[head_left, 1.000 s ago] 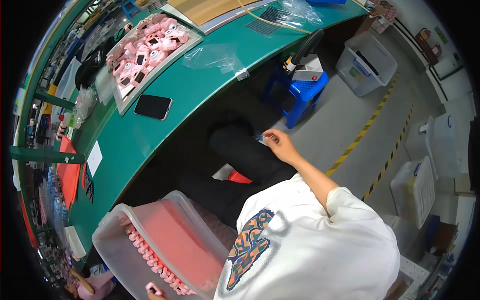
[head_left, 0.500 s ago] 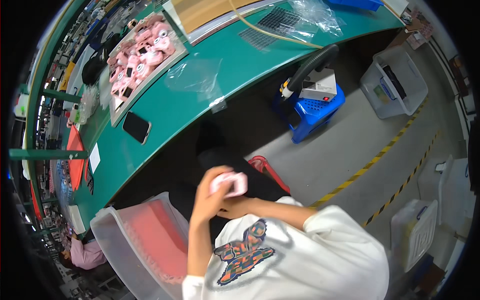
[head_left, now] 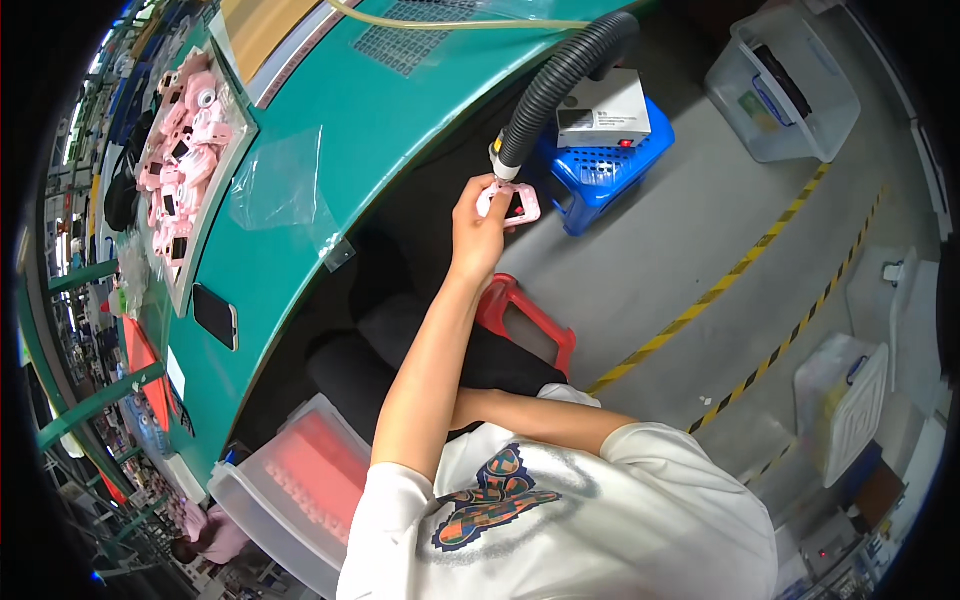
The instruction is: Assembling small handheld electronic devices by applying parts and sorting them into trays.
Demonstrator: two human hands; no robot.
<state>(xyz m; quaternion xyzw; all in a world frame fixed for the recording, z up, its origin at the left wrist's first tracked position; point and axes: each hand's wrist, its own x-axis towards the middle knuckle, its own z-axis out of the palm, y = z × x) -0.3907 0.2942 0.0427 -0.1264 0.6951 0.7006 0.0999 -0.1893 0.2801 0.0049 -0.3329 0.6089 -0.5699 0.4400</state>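
Observation:
My left hand (head_left: 474, 237) grips a pink toy camera (head_left: 531, 204) with a dark screen, fingers wrapped round its left side. The camera is directly below the pale nozzle (head_left: 503, 172) of a black corrugated hose (head_left: 556, 88); whether they touch I cannot make out. My right forearm (head_left: 545, 413) lies across my lap, and the hand at its end is hidden behind my left forearm. On the green workbench (head_left: 330, 120), a tray (head_left: 236, 135) carries a pile of pink toy cameras (head_left: 180, 160).
A white box-shaped device (head_left: 604, 108) sits on a blue stool (head_left: 625, 165), near a red stool (head_left: 528, 310). A phone (head_left: 216, 316) and clear plastic bag (head_left: 280, 180) lie on the bench. Plastic bins (head_left: 735, 90) stand right; another, holding pink-red material (head_left: 318, 470), is lower left.
My left hand has carried the toy camera up and away from my lap to the hose nozzle. The view has shifted, so the bench appears farther left.

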